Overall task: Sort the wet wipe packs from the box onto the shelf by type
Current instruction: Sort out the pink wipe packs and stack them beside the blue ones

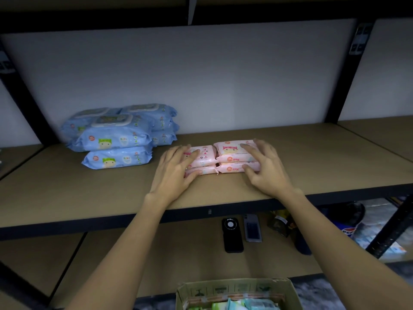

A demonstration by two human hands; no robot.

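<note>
Shelf (290,166), brown board, dark metal frame. Pink wet wipe packs (225,158) sit mid-shelf: two short stacks side by side and touching, two packs each. Left hand (176,170) lies on the left stack, fingers spread and nearly straight, thumb against the lower pack's front. Right hand (263,166) lies likewise on the right stack; hands apart, neither clamped.

Blue wet wipe packs (118,135) stacked at shelf left, well apart from the pink. Print shows a cartoon face with green cap and "Baby"; remaining text too small to read. Pink label text illegible.

Cardboard box (237,291) at bottom edge, cut off, holding green and pale blue packs, partly visible.

Lower shelf: black phone (232,236), grey phone (252,228), a dark jar, unclear. Pepsi bottle (350,220) at right, partly hidden.
</note>
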